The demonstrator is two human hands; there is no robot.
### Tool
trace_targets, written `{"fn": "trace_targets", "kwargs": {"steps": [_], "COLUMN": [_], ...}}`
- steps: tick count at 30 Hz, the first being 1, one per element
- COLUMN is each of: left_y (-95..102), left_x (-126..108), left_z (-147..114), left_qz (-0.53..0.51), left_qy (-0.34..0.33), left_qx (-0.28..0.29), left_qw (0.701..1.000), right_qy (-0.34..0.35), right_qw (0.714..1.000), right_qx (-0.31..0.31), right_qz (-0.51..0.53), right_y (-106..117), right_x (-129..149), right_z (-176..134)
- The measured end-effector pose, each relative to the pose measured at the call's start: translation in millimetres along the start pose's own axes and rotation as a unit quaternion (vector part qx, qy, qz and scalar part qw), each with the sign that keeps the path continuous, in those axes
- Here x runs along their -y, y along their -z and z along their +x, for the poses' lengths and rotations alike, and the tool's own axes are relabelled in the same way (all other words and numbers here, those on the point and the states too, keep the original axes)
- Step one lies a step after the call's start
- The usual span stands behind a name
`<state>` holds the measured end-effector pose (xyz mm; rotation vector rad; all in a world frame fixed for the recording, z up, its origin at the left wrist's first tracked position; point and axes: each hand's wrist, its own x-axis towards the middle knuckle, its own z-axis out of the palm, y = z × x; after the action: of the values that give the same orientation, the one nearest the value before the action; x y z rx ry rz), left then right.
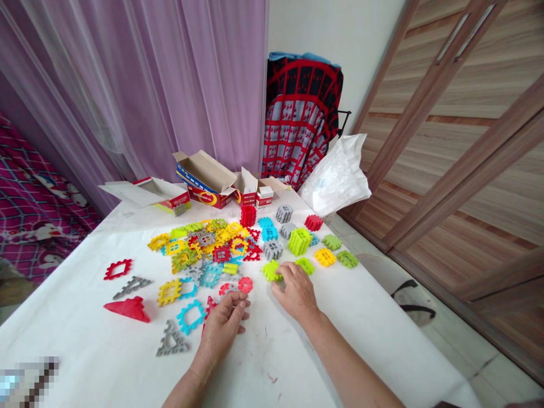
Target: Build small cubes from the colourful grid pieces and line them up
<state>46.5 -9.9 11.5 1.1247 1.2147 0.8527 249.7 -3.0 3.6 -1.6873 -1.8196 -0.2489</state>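
My right hand (296, 290) is at the near edge of the sorted pieces, its thumb and fingers pinched at a lime-green interlocking tile (271, 271). Behind it stands a lime-green stack of tiles (300, 242), and another green tile (305, 265) lies just beyond the fingers. My left hand (225, 320) hovers over the table with loosely curled, parted fingers and nothing visible in them. Close to its fingertips are a red round piece (245, 284) and a red notched piece (210, 306), partly covered by the hand. A blue square frame tile (191, 317) lies to its left.
A mixed heap of tiles (204, 241) covers the table's middle. Grey stacked tiles (272, 249), a red stack (248, 215) and yellow tiles (325, 257) sit around it. Open cardboard boxes (206, 173) line the back edge, with a white plastic bag (335, 175) at the back right.
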Motion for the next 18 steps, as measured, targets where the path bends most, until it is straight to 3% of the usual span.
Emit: {"fn": "trace_targets", "kwargs": {"steps": [11,18], "left_y": [-1.8,-3.6], "left_x": [-2.7,7.2], "left_z": [-1.4,-5.0], "left_qz": [0.011,-0.008], "left_qy": [-0.004,-0.039], "left_qx": [-0.002,-0.017], "left_qw": [1.000,0.999], "right_qy": [0.053,0.161], "right_qw": [0.994,0.976], "right_qx": [-0.079,-0.027], "right_qz": [0.055,0.143], "right_y": [9.6,11.3], "right_x": [11.8,43.3], "right_z": [-6.4,-19.5]}}
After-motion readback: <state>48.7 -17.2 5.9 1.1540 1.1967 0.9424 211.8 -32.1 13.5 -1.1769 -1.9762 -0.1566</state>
